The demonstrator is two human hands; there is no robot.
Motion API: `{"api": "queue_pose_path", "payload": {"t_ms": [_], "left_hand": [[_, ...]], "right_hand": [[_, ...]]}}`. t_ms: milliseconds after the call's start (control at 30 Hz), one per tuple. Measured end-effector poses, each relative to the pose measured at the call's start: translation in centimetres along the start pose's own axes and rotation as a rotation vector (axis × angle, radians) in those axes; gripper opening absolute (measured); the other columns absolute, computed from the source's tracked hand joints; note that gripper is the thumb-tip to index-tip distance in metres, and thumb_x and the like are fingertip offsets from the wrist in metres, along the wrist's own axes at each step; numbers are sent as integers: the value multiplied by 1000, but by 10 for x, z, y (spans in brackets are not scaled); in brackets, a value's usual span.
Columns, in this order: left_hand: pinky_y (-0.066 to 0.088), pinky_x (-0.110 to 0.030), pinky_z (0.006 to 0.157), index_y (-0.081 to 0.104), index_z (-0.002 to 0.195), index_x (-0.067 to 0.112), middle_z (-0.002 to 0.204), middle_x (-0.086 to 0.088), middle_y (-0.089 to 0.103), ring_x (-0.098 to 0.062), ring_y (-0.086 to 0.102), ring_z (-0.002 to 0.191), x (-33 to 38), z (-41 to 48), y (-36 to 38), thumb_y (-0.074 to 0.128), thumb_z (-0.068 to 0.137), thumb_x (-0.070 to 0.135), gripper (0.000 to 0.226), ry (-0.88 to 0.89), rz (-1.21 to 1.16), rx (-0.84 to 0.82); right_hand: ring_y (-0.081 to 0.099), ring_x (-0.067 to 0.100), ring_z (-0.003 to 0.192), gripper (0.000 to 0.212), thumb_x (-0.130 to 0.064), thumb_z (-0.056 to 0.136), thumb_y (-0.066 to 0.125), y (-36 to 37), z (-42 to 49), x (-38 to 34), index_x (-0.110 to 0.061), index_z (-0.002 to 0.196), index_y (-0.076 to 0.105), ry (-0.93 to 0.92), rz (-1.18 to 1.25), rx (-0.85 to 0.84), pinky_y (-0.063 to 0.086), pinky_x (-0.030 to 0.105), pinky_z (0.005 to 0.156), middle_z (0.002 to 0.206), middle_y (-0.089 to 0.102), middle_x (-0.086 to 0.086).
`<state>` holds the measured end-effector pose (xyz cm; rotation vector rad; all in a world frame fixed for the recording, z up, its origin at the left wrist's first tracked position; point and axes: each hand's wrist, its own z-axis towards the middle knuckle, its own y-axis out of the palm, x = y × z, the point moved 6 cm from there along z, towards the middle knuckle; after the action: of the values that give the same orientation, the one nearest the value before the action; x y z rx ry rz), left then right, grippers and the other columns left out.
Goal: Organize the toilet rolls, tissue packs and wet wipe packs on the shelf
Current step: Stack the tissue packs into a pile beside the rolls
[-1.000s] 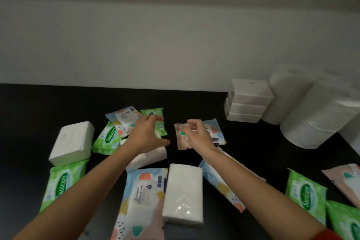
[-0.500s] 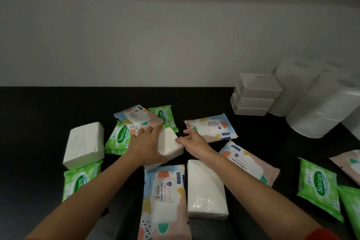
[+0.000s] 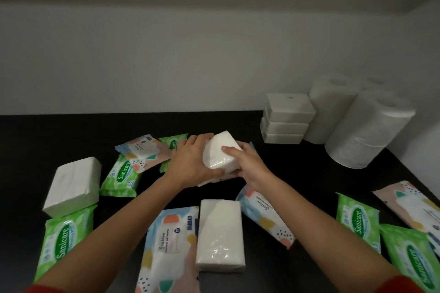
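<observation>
Fingers of the left hand [image 3: 190, 162] and right hand [image 3: 250, 164] curl round a white plastic-wrapped tissue pack [image 3: 220, 152], whose slick film might slip from between them.

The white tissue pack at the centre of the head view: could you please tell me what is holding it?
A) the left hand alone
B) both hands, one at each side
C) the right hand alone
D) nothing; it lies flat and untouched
B: the left hand grips the white tissue pack on its left side and the right hand grips its right side, so the pack sits tilted between them.
</observation>
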<state>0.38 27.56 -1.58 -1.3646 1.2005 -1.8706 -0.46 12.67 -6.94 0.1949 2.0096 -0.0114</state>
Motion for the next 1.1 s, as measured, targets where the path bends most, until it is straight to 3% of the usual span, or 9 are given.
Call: {"api": "queue_pose_path", "payload": {"t_ms": [100, 200, 333, 400, 533, 667, 800, 933, 1100], "left_hand": [[34, -41, 106, 24, 147, 29, 148, -2, 31, -22, 33, 134, 22, 13, 10, 78, 67, 53, 99, -88, -196, 58], [40, -40, 103, 19, 149, 25, 149, -8, 32, -26, 38, 133, 38, 29, 33, 77, 72, 47, 100, -260, -524, 1], [58, -36, 75, 26, 146, 17, 130, -14, 53, -26, 62, 105, 70, 41, 81, 71, 83, 27, 79, -508, -1127, -247], [58, -35, 71, 32, 143, 12, 124, -13, 57, -26, 64, 102, 85, 49, 98, 69, 85, 23, 70, -537, -1215, -294], [58, -34, 70, 35, 140, 11, 120, -12, 58, -26, 65, 100, 105, 66, 125, 71, 83, 24, 69, -539, -1193, -304], [57, -34, 74, 36, 139, 8, 116, -10, 59, -24, 64, 97, 118, 80, 143, 67, 87, 17, 61, -542, -1154, -317], [55, -31, 71, 34, 142, 9, 130, -15, 53, -24, 60, 100, 123, 88, 155, 64, 89, 19, 62, -555, -1077, -316], [52, -43, 94, 34, 144, 14, 134, -13, 51, -27, 57, 112, 119, 95, 160, 64, 89, 26, 64, -549, -932, -285], [47, -45, 100, 34, 144, 16, 138, -10, 49, -27, 53, 121, 117, 99, 160, 62, 90, 30, 62, -496, -763, -264]], "right_hand": [[62, 23, 98, 57, -28, 82, 71, -39, -1, -10, -23, 132, 44, -65, 129, 79, 56, 37, 73, 116, 59, 8], [63, 21, 95, 53, -24, 85, 68, -83, -4, -14, -17, 131, 44, -110, 251, 161, 55, 37, 78, 109, 62, 7], [61, 20, 93, 49, -22, 86, 66, -132, -6, -11, -15, 129, 43, -104, 323, 222, 53, 32, 71, 107, 60, 7], [61, 18, 93, 49, -23, 86, 66, -155, -5, -9, -15, 129, 43, -116, 294, 254, 53, 31, 72, 106, 60, 6], [61, 22, 103, 52, -33, 88, 63, -194, 3, -6, -12, 133, 46, -132, 72, 336, 54, 36, 85, 118, 59, 8], [59, 21, 106, 45, -34, 93, 57, -218, 10, -6, -11, 131, 53, -142, -113, 338, 49, 40, 97, 113, 60, 3], [54, 20, 112, 45, -32, 96, 51, -226, 17, -4, -13, 137, 48, -139, -229, 293, 43, 29, 93, 126, 57, 6], [48, 22, 122, 48, -31, 98, 49, -227, 25, -3, -16, 143, 40, -132, -303, 275, 37, 28, 96, 135, 51, 6], [47, 20, 124, 48, -26, 98, 48, -226, 33, -2, -17, 144, 36, -124, -367, 232, 35, 25, 96, 138, 49, 6]]}}
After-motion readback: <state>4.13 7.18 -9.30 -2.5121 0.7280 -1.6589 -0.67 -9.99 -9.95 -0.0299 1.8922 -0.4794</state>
